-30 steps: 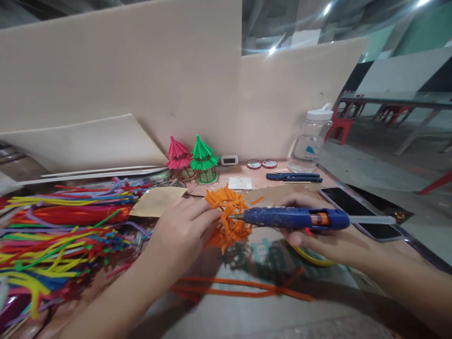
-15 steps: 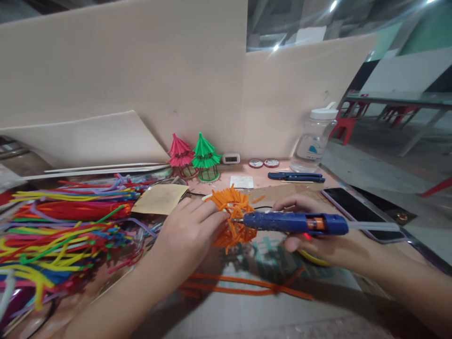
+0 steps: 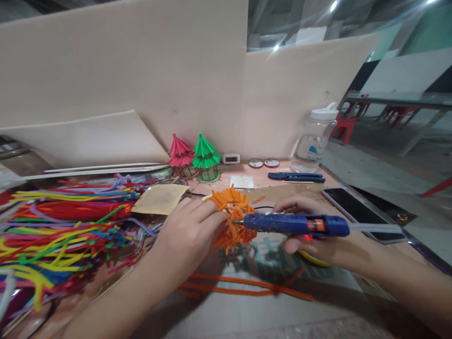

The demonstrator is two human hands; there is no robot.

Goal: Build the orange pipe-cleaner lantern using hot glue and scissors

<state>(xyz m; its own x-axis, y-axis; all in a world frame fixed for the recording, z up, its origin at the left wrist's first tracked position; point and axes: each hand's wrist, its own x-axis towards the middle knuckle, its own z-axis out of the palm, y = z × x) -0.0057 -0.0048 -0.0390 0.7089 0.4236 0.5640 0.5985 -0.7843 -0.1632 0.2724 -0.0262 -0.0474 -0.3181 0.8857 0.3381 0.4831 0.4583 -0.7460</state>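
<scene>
Orange roof (image 3: 231, 214) sits pinched in my left hand (image 3: 187, 233); my right hand (image 3: 318, 242), fingers wrapped round the glue gun (image 3: 296, 224), touches its nozzle to the roof's right side.

Left hand (image 3: 189, 230) pinches orange tufted piece (image 3: 231, 214). Right hand (image 3: 318, 240) holds blue glue gun (image 3: 294, 224), nozzle touching the piece's right side. Pipe cleaners (image 3: 60, 226) lie left of the piece.

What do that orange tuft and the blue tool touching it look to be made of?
The orange tuft, held in the left hand, looks like fuzzy pipe-cleaner pieces: matte, bristly short strips. The blue glue gun in the right hand seems hard plastic with a metal tip; it has a dull sheen.
</scene>
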